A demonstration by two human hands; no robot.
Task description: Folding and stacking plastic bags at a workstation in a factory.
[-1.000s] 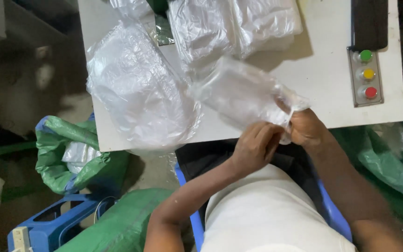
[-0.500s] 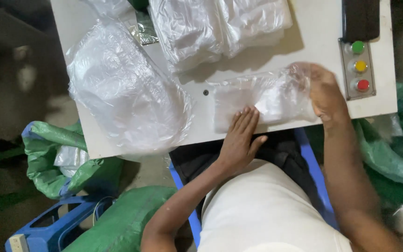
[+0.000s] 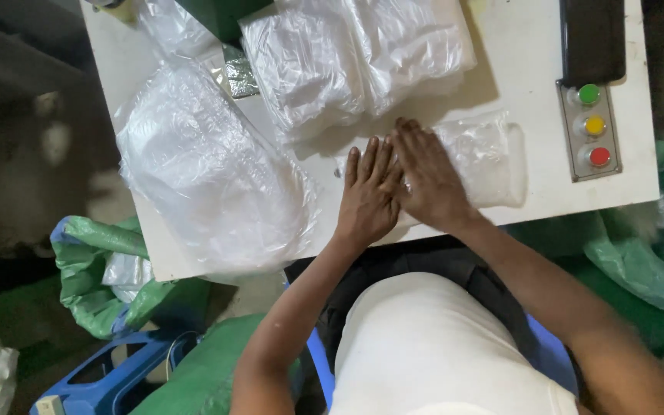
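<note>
Left hand (image 3: 372, 194): flat, palm down, fingers (image 3: 370, 157) spread straight and gripping nothing, pressed on the left end of a small clear plastic packet (image 3: 482, 157) lying on the white tabletop (image 3: 532, 92). Right hand (image 3: 429, 178): likewise flat, fingers extended and together, gripping nothing, laid over the middle of the same packet, its inner edge touching the left hand. Packet: near-right part of the tabletop, lengthwise left to right, right end uncovered and showing white contents through clear film, just left of the control panel. Control panel (image 3: 593, 127): grey plate near the right edge of the tabletop, three round buttons in a row from far to near, green, yellow, red. Black rectangular block (image 3: 593, 38): just beyond the panel, at the far right. Stack of filled clear bags (image 3: 355, 58): far middle of the tabletop, just beyond both hands, casting shadow onto the surface in front. Large crumpled clear plastic bag (image 3: 209, 165): left half of the tabletop, overhanging the near left edge, well apart from the packet. Small silvery object (image 3: 238, 75): between the large bag and the stack, kind not discernible. Green sack (image 3: 94, 269): on the floor to the near left, open, with clear plastic inside. Blue plastic crate (image 3: 109, 380): near left corner, below the sack. Second green sack (image 3: 655, 246): on the floor to the right, under the tabletop edge.
</note>
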